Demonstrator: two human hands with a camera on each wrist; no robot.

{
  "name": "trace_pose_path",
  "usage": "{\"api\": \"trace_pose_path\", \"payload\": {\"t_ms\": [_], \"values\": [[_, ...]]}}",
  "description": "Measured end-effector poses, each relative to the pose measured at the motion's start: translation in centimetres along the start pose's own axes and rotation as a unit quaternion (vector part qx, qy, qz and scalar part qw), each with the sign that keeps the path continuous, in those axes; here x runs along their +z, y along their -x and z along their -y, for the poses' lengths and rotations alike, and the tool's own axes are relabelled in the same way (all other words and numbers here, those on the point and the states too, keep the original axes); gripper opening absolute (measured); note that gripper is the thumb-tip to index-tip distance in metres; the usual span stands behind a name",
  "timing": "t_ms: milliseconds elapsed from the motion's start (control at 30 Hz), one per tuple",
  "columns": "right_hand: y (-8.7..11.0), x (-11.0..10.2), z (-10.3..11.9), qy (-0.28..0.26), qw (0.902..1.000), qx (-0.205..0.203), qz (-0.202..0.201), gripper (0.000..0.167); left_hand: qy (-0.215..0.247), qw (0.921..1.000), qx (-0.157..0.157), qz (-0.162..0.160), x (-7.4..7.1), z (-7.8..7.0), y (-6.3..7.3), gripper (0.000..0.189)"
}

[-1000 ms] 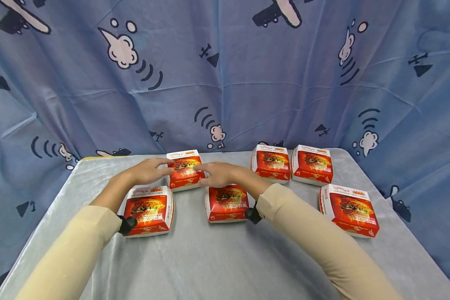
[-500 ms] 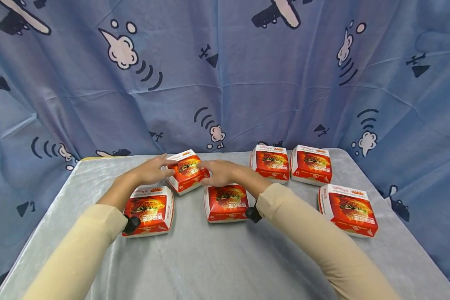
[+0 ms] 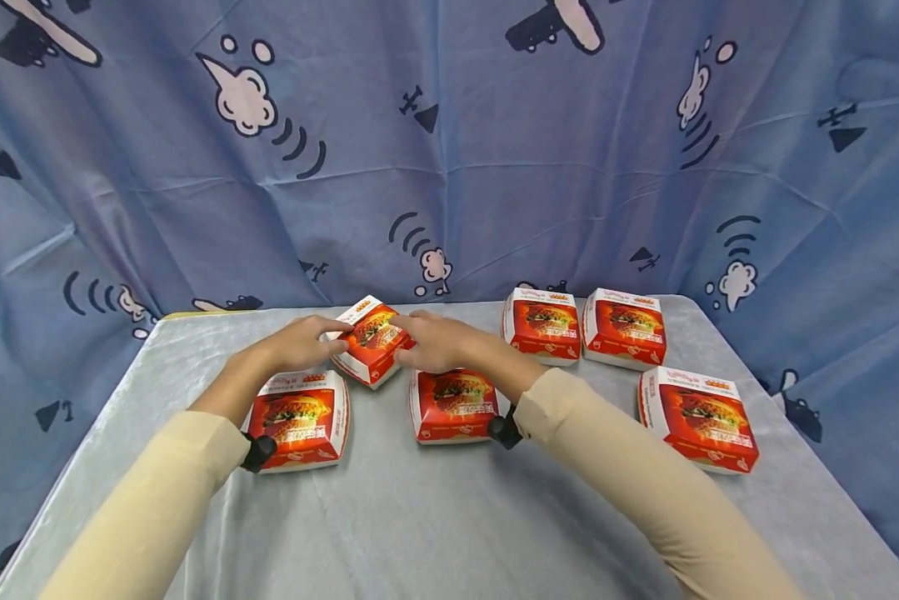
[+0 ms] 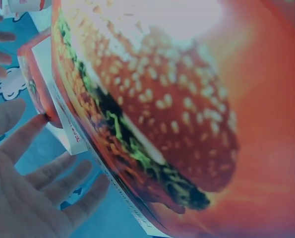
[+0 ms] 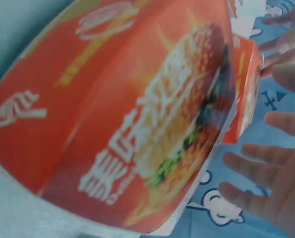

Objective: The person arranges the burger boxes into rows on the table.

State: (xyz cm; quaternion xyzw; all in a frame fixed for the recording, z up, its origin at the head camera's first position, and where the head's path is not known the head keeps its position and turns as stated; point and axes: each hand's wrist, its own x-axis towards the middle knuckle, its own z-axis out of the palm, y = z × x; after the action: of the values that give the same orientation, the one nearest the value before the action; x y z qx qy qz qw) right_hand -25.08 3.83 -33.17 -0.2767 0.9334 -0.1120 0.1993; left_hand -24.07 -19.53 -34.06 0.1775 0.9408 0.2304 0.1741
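Note:
A red and white burger box [image 3: 374, 337] sits turned at an angle at the table's back, left of centre. My left hand [image 3: 295, 343] touches its left side; my right hand [image 3: 437, 342] lies against its right side. In the left wrist view the left hand [image 4: 43, 183] has its fingers spread, one fingertip at the burger box [image 4: 40, 82]. The right wrist view has the right hand's [image 5: 276, 173] fingers spread and fairly straight beside the same box [image 5: 244, 84]. Some of the contact is hidden.
Under the left forearm stands a burger box [image 3: 295, 421], and below the right hand another [image 3: 452, 404]. Two boxes [image 3: 542, 325] [image 3: 623, 329] stand at the back right, one more [image 3: 698, 417] at the right. A blue patterned curtain [image 3: 449, 150] hangs behind the grey-covered table [image 3: 389, 525].
Between my hands, the back burger box has turned counterclockwise, its white strip swinging toward the left. Both hands have shifted slightly with it. The other boxes stay put.

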Motion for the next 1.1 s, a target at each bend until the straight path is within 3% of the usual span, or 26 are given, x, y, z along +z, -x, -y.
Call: {"api": "trace_pose_path", "payload": {"t_ms": [367,733,1100], "values": [[-0.1,0.8,1.1,0.004,0.9977,-0.001,0.068,0.068,-0.013,0.999,0.031,-0.031,0.2,0.2,0.4,0.043],[-0.5,0.8,0.1,-0.009,0.9979,-0.021,0.061,0.067,0.002,0.9976,0.03,-0.062,0.3,-0.1,0.6,0.048],[-0.6,0.9,-0.6,-0.002,0.9992,-0.015,0.038,0.066,0.012,0.9987,0.03,-0.039,1.0,-0.4,0.0,0.051]]}}
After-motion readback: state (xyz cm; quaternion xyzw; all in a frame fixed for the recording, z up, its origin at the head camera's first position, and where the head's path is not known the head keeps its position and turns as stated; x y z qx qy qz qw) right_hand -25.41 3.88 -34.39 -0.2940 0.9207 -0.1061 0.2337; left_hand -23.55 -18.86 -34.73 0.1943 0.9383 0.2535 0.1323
